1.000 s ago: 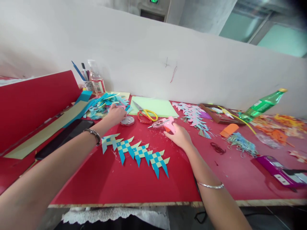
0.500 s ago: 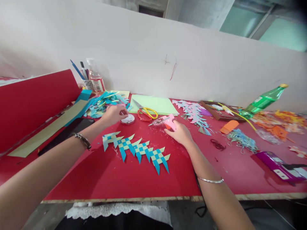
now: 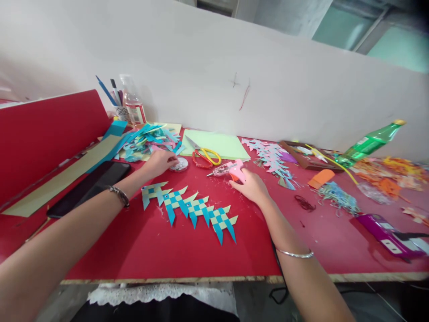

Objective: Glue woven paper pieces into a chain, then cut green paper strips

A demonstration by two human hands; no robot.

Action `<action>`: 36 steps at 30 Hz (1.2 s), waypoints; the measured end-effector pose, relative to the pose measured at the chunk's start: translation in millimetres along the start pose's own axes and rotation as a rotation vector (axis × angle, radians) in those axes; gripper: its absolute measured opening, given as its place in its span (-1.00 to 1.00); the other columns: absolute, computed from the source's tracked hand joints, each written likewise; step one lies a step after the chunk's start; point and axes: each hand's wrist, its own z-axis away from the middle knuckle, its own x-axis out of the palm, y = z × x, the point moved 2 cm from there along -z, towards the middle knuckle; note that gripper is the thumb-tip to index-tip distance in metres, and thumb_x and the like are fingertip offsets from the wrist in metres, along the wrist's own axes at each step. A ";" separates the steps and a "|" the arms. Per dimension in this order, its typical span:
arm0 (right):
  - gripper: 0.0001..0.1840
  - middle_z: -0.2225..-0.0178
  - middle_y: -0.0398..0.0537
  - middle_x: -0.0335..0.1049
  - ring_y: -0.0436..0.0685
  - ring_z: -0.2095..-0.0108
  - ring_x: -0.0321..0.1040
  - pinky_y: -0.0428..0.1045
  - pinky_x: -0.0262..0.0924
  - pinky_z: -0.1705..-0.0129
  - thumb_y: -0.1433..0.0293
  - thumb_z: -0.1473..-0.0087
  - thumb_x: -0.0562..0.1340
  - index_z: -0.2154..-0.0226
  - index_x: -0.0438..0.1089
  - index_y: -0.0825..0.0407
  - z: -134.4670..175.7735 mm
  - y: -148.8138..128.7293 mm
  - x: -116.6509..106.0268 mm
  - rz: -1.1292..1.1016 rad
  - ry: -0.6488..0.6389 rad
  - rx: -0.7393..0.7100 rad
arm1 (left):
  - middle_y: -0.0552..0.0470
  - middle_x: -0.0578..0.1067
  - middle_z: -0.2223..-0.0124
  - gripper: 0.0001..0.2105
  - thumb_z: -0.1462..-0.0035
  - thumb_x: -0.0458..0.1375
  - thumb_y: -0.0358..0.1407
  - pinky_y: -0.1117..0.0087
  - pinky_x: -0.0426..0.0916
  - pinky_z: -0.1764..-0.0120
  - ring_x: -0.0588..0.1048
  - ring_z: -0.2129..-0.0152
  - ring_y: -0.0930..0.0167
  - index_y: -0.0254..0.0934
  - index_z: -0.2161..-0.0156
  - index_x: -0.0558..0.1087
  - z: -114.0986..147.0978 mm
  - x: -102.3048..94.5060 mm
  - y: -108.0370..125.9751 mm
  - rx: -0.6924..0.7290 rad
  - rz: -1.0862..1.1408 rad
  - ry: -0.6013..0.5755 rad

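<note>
Our right hand (image 3: pixel 252 185) is grasping the glue gun (image 3: pixel 228 169) by its handle (image 3: pixel 240 173), presumably to avoid its tip (image 3: pixel 210 175); our left hand (image 3: pixel 161 162) is hovering at the dish (image 3: pixel 181 164), its grip unclear. Paper fish (image 3: pixel 199 208) are lying handily nearer us.

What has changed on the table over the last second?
The left hand has dropped slightly toward the person, from beside the paper strip pile to the left edge of the round dish; whether it touches the dish I can't tell. I see nothing newly gripped or released. The right hand still holds the pink glue gun; woven fish and scissors stayed put.
</note>
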 end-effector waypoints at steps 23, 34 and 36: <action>-0.46 0.37 0.03 0.38 0.13 0.42 0.29 -0.09 -0.05 0.54 0.09 0.11 0.14 0.14 0.25 0.10 -0.9 2.0 1.7 0.010 0.010 -0.015 | 0.01 0.53 0.43 -0.81 0.01 0.02 -0.29 0.36 0.14 0.26 0.43 0.46 0.38 -0.28 0.38 0.46 1.8 -1.2 6.9 0.066 -0.168 0.052; -0.52 0.44 -0.02 0.35 0.09 0.48 0.25 -0.10 -0.11 0.58 0.08 0.11 0.13 0.21 0.26 0.08 -0.8 2.0 2.6 0.008 0.012 -0.033 | 0.03 0.53 0.28 -0.80 -0.04 0.01 -0.23 0.28 0.05 0.18 0.42 0.36 0.36 -0.20 0.35 0.48 -0.3 -2.7 4.2 0.174 -0.221 -0.093; -0.52 0.44 -0.02 0.35 0.09 0.48 0.25 -0.10 -0.11 0.58 0.08 0.11 0.13 0.21 0.26 0.08 -0.8 1.8 2.2 0.008 0.011 -0.031 | 0.02 0.53 0.27 -0.80 -0.04 0.01 -0.24 0.29 0.06 0.17 0.42 0.33 0.35 -0.20 0.34 0.48 -1.2 -2.5 4.3 0.193 -0.225 -0.103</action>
